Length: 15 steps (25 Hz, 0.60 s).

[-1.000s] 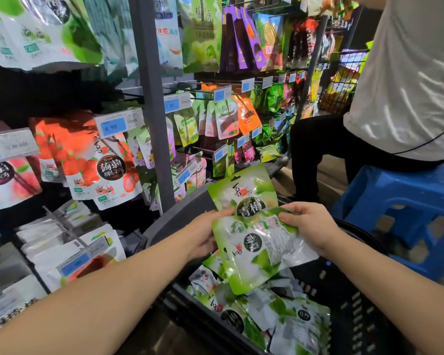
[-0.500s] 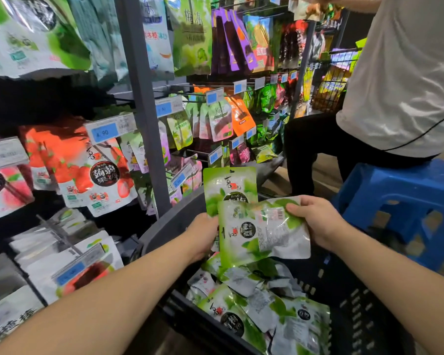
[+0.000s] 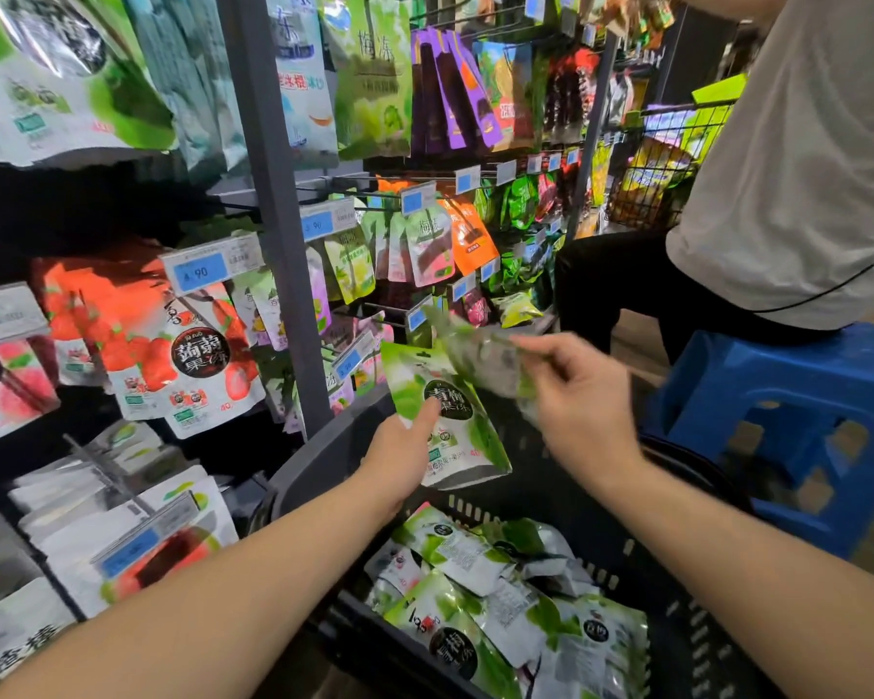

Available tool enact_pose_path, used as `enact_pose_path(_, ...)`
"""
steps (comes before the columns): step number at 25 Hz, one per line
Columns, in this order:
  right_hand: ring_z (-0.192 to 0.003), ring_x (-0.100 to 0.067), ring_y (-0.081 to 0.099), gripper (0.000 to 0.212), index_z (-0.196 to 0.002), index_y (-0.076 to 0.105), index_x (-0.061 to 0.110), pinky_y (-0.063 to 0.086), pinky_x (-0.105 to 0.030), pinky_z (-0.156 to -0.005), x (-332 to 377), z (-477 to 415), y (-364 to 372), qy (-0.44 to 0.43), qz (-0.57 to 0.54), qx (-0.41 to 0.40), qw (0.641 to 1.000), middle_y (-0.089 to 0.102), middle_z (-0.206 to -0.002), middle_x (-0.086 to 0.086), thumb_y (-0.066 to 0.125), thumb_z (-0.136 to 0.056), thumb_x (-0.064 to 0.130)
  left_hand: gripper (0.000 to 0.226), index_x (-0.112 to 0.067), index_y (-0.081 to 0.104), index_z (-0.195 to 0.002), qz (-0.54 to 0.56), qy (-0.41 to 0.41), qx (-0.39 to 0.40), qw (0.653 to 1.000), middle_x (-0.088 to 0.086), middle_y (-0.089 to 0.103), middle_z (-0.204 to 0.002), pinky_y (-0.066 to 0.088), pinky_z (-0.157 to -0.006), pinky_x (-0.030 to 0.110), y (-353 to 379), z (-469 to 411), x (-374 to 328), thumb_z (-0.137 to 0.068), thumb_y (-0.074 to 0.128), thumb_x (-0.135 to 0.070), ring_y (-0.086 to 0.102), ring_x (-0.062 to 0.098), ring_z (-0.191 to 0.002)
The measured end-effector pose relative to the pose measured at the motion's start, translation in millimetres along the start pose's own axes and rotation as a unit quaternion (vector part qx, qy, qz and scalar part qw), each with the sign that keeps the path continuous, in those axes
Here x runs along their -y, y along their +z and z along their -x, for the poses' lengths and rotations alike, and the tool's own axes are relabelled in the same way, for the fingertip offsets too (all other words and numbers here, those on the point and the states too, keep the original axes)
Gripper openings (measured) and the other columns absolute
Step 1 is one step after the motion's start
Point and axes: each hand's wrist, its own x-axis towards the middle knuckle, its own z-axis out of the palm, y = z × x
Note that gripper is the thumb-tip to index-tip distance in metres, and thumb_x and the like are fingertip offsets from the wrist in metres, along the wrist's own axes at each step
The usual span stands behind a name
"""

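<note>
My left hand grips a green and white snack pouch upright above a black basket, thumb on its front. My right hand pinches a second green pouch, blurred by motion, just above and right of the first one. Several more green pouches lie in the basket below both hands.
Hanging snack bags fill the rack on the left, among them strawberry pouches under a blue price tag. A grey upright post stands beside the basket. A person in a white shirt sits on a blue stool at the right.
My right hand has lifted its pouch up and to the right, off the front of the other one. The left hand's pouch now shows its whole front.
</note>
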Motion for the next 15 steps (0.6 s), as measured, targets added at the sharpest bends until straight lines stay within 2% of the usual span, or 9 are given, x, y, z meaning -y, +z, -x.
enact_pose_path(1,-0.093,0.000,0.070,0.022,-0.105,0.079,0.014,0.053,-0.013,-0.084,-4,12,9,-0.025,0.012,0.035,0.999,0.076,-0.101,0.011,0.067,-0.093,0.000,0.084,-0.028,0.073,-0.112,0.001,-0.007,-0.008,1.000,-0.005,0.079,-0.098,0.050,-0.105,0.053,3,-3,2,-0.075,0.038,-0.095,0.073,0.024,-0.098)
enact_pose_path(3,-0.103,-0.004,0.070,0.023,-0.108,0.078,0.011,0.054,-0.020,-0.095,-17,31,22,-0.078,0.041,0.084,0.993,0.076,-0.110,0.006,0.068,-0.091,-0.002,0.108,-0.026,0.074,-0.107,0.014,-0.028,-0.025,0.999,0.004,0.079,-0.100,0.050,-0.104,0.054,7,-7,7,-0.058,0.025,-0.109,0.073,0.029,-0.098)
enact_pose_path(5,-0.112,-0.010,0.069,0.022,-0.108,0.077,0.007,0.051,-0.029,-0.104,-35,41,29,-0.123,0.048,0.098,0.986,0.075,-0.117,0.000,0.069,-0.089,-0.003,0.116,-0.024,0.076,-0.108,0.087,-0.053,-0.027,0.994,0.010,0.079,-0.102,0.053,-0.101,0.054,9,-5,1,-0.050,0.030,-0.113,0.074,0.032,-0.099)
enact_pose_path(6,-0.115,-0.011,0.068,0.022,-0.108,0.076,0.006,0.049,-0.033,-0.107,-40,43,30,-0.131,0.044,0.101,0.985,0.074,-0.119,-0.001,0.069,-0.089,-0.003,0.112,-0.024,0.077,-0.112,0.132,-0.066,-0.017,0.989,0.008,0.080,-0.102,0.054,-0.100,0.053,11,1,-5,-0.053,0.036,-0.110,0.075,0.031,-0.100)
enact_pose_path(7,-0.118,-0.012,0.067,0.022,-0.108,0.076,0.006,0.048,-0.035,-0.110,-44,45,31,-0.139,0.043,0.104,0.984,0.073,-0.121,-0.001,0.069,-0.088,-0.002,0.100,-0.022,0.076,-0.114,0.170,-0.073,-0.001,0.983,0.007,0.080,-0.103,0.055,-0.100,0.051,13,7,-11,-0.066,0.041,-0.103,0.075,0.030,-0.102)
enact_pose_path(9,-0.125,-0.011,0.063,0.024,-0.108,0.076,0.006,0.043,-0.035,-0.115,-47,48,33,-0.160,0.055,0.120,0.978,0.072,-0.126,-0.001,0.072,-0.086,0.000,0.072,-0.018,0.075,-0.117,0.228,-0.081,0.036,0.970,0.010,0.079,-0.108,0.057,-0.099,0.048,16,11,-19,-0.091,0.045,-0.077,0.075,0.030,-0.104)
enact_pose_path(13,-0.138,-0.009,0.051,0.033,-0.116,0.074,0.007,0.031,-0.026,-0.122,-44,52,29,-0.166,0.056,0.225,0.959,0.065,-0.137,0.001,0.080,-0.083,0.007,0.053,-0.009,0.074,-0.124,0.314,-0.126,0.073,0.938,0.017,0.074,-0.120,0.058,-0.085,0.046,11,8,-15,-0.097,0.063,-0.053,0.072,0.033,-0.101)
enact_pose_path(15,-0.140,-0.003,0.047,0.031,-0.118,0.075,0.011,0.030,-0.023,-0.121,-40,53,24,-0.130,0.051,0.271,0.952,0.063,-0.140,0.004,0.076,-0.088,0.015,0.043,-0.005,0.074,-0.123,0.305,-0.128,0.039,0.943,0.018,0.076,-0.110,0.061,-0.069,0.042,11,3,-6,-0.093,0.072,-0.037,0.073,0.034,-0.088)
